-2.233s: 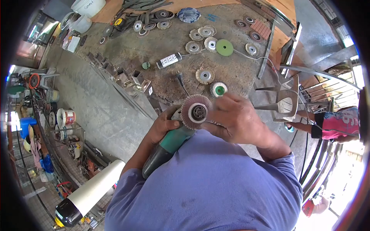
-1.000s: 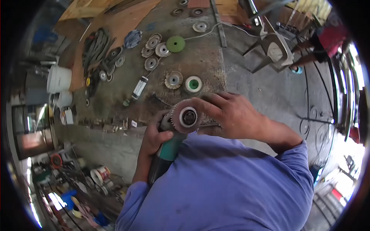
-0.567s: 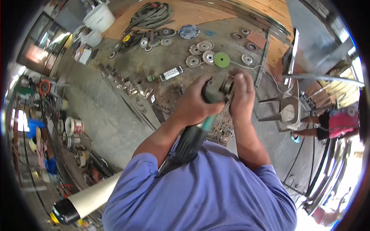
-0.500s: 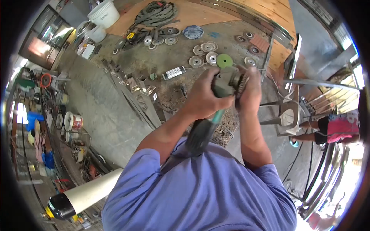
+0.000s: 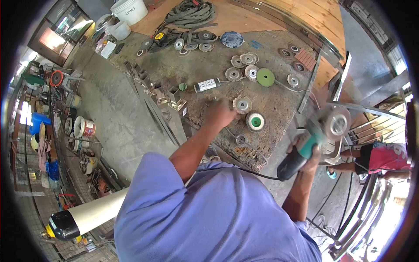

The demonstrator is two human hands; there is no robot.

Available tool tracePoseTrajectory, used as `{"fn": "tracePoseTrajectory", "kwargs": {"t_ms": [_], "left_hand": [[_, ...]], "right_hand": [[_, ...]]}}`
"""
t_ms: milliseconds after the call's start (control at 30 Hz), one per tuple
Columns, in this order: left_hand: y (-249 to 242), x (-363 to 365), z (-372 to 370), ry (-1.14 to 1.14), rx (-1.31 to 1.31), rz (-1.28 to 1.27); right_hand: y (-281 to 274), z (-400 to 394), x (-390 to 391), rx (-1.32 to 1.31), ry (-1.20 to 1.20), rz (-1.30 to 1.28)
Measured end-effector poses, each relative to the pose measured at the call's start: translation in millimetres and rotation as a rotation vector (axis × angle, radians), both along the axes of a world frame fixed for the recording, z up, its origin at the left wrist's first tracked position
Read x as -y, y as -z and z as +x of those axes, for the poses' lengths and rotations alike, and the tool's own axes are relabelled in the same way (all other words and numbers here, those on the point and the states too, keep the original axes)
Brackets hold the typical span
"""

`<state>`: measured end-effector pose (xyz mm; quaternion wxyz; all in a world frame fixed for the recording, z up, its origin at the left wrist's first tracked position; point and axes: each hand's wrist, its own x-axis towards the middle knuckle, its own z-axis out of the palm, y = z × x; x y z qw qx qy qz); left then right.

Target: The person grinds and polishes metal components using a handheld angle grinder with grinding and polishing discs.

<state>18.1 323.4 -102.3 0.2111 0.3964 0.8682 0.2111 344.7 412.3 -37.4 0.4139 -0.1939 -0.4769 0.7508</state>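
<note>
My right hand (image 5: pixel 309 160) grips the teal-and-black body of an angle grinder (image 5: pixel 301 155), held out to the right of the bench. A round disc (image 5: pixel 338 125) is on the grinder's head, blurred by motion. My left hand (image 5: pixel 219 114) is over the front of the bench, its fingers smeared, so I cannot make out whether they hold anything. Just right of its fingertips lies a flap disc (image 5: pixel 242 105). Slightly nearer to me is a disc with a green centre (image 5: pixel 255 122). A power strip (image 5: pixel 207 85) lies beyond my left hand.
The worn bench (image 5: pixel 279 107) carries several grinding discs, among them a green disc (image 5: pixel 265 77). Metal offcuts (image 5: pixel 174 98) lie at its left. The grinder's black cable (image 5: pixel 257 174) crosses before my body. A gas cylinder (image 5: pixel 94 215) lies lower left; a person (image 5: pixel 384 157) is at right.
My left hand has left the grinder's head and moved down-left over the bench. My right hand has gone from the disc to the grinder's body and carried it right.
</note>
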Motion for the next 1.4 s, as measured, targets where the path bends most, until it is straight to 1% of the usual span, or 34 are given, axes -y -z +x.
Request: {"fn": "tracePoseTrajectory", "kwargs": {"t_ms": [33, 100, 167, 200, 233, 267, 300, 333, 367, 433, 567, 667, 767, 833, 867, 967, 1067, 1167, 1267, 1400], "left_hand": [[51, 8, -11, -0.145, -0.063, -0.007], [136, 7, -29, -0.268, -0.085, -0.122], [183, 3, -28, -0.32, -0.234, -0.046], [193, -1, -29, -0.35, -0.313, -0.003], [176, -8, -28, -0.397, -0.202, 0.034], [139, -18, -28, -0.44, -0.092, 0.071], [112, -28, -30, -0.479, 0.018, 0.103], [104, -38, -39, -0.476, -0.01, 0.134], [97, -51, -52, -0.47, -0.039, 0.167], [77, -70, -84, -0.587, -0.075, 0.209], [30, -81, -149, -0.288, -0.199, -0.091], [34, -108, -192, 0.095, -0.269, -0.444], [55, -122, -213, 0.272, -0.337, -0.567], [35, -121, -206, 0.253, -0.311, -0.589], [26, -122, -203, 0.246, -0.299, -0.601], [39, -125, -221, 0.332, -0.355, -0.684], [32, -126, -213, 0.237, -0.325, -0.715], [17, -127, -197, 0.194, -0.339, -0.742], [20, -118, -197, 0.153, -0.367, -0.676], [21, -109, -195, 0.136, -0.335, -0.662]], "right_hand": [[-8, 8, 2, 0.014, 0.033, -0.003], [-7, 20, 7, -0.004, 0.109, 0.069], [-9, 25, 23, -0.049, 0.107, 0.026], [-10, 23, 29, -0.078, 0.102, 0.01], [-12, 23, 35, -0.067, 0.108, -0.027], [-13, 22, 40, -0.058, 0.116, -0.065], [-14, 20, 45, -0.049, 0.127, -0.105], [-22, 10, 45, 0.0, 0.182, -0.07], [-23, 8, 44, 0.033, 0.173, -0.072], [-24, 7, 38, 0.101, 0.155, -0.071], [-24, 3, 29, 0.085, 0.172, -0.07], [-15, 2, 23, 0.065, 0.166, -0.124], [-5, 3, 12, 0.074, 0.133, -0.172], [2, 2, 6, 0.076, 0.099, -0.222], [1, 2, 5, 0.099, 0.12, -0.225], [-3, 6, -4, 0.137, 0.099, -0.242], [-5, 6, -7, 0.13, 0.158, -0.282], [-1, 7, -8, 0.152, 0.161, -0.297], [1, 7, -9, 0.159, 0.12, -0.316], [4, 5, -5, 0.148, 0.142, -0.349]]}}
